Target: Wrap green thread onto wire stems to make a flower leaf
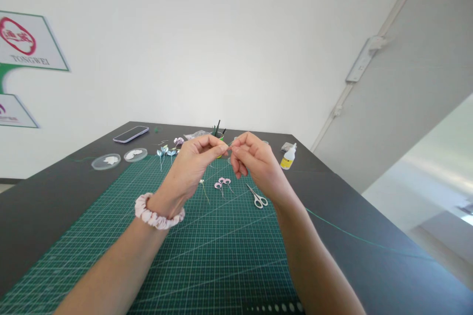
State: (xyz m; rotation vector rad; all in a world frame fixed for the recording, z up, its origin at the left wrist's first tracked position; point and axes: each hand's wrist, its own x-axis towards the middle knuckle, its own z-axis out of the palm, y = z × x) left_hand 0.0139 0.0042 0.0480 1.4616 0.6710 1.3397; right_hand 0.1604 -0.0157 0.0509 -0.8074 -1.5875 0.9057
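My left hand point(201, 157) and my right hand point(253, 157) are raised over the far part of a green cutting mat point(214, 251), their fingertips almost meeting. Both are closed in a pinch. Whatever lies between the fingertips is too small to make out. Below them on the mat are several small pink wire-stemmed flower pieces point(218, 185) and a thin stem with a white tip point(204, 191). White-handled scissors point(258, 200) lie below my right hand. Blue wire-stemmed flower pieces point(171, 152) rest left of my left hand.
Two clear dishes with white pieces, the nearer dish point(98, 163) and the farther dish point(144, 155), stand at left. Behind them lies a phone point(131, 134). A glue bottle point(288, 157) stands at right. A green thread point(343, 230) crosses the dark table point(332, 197). A white wall rises behind.
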